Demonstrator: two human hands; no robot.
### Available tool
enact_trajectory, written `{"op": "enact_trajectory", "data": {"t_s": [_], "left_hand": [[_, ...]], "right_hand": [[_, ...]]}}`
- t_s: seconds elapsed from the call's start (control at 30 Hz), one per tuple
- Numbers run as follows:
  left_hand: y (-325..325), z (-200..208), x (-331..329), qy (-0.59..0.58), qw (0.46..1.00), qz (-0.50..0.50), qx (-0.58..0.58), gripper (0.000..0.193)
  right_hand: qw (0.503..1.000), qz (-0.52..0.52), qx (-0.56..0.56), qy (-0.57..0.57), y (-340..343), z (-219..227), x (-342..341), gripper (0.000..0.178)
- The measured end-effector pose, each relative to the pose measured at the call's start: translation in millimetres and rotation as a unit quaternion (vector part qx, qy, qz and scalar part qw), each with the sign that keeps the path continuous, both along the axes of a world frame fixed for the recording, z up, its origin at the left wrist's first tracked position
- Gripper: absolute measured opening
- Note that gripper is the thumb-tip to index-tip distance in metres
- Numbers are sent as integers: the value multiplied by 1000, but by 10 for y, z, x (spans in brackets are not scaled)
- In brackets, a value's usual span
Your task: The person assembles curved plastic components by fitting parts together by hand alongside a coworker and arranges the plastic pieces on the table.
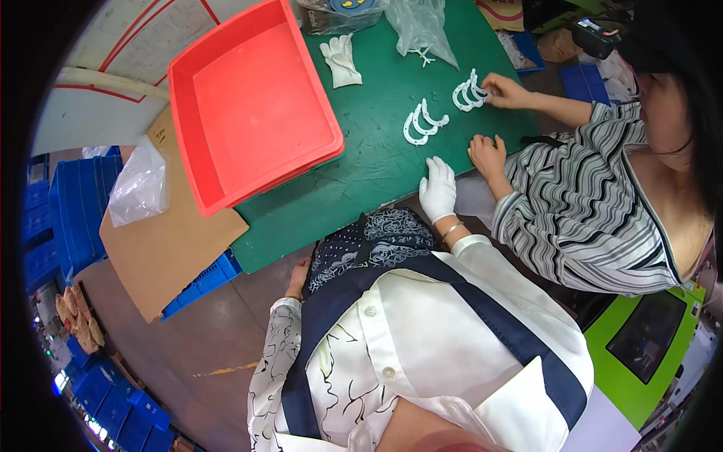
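My right hand [437, 191], in a white glove, rests at the near edge of the green table [376, 169] with its fingers stretched out and nothing in them. Just beyond it lie three white curved plastic pieces [416, 129], side by side. My bare left hand [298, 277] is low beside my lap, partly covered by my clothing, so its fingers cannot be made out. Farther right is another group of white curved pieces [465, 96], touched by a co-worker's hand [506, 92]. The co-worker's other hand [488, 155] lies near the table edge.
A large red tray [260, 113] fills the table's left part, above brown cardboard [162, 248]. An empty white glove [341, 60], a clear plastic bag [425, 26] and a clear container [335, 19] lie toward the back. Blue crates [83, 211] stand at left.
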State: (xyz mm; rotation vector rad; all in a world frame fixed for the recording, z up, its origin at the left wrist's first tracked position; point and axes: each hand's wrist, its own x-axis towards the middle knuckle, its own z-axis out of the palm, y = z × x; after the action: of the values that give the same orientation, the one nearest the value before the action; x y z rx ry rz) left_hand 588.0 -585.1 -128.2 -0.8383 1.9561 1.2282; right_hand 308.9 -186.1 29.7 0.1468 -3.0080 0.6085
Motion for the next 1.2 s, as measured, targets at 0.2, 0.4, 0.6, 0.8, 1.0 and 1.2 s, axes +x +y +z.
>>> {"op": "enact_trajectory", "data": {"t_s": [0.2,0.4,0.6,0.8,1.0,1.2], "left_hand": [[38,51,-35,-10,1000,18,-4,52],[70,-75,-61,-22,999,32,-7,46],[64,-384,70,-36,999,26,-26,44],[106,-366,-14,-28,997,-15,-75,44],[-61,-330,17,-43,999,3,11,47],[-87,-130,136,-3,1000,-1,-13,49]], "right_hand": [[1000,9,12,-9,7,35,-8,49],[1000,1,13,-8,51,-7,-1,49],[1000,2,21,-14,31,4,1,50],[999,25,-46,-15,-119,381,-150,50],[963,-171,-201,-56,-235,641,-777,64],[974,-159,-47,155,251,482,-1092,53]]}}
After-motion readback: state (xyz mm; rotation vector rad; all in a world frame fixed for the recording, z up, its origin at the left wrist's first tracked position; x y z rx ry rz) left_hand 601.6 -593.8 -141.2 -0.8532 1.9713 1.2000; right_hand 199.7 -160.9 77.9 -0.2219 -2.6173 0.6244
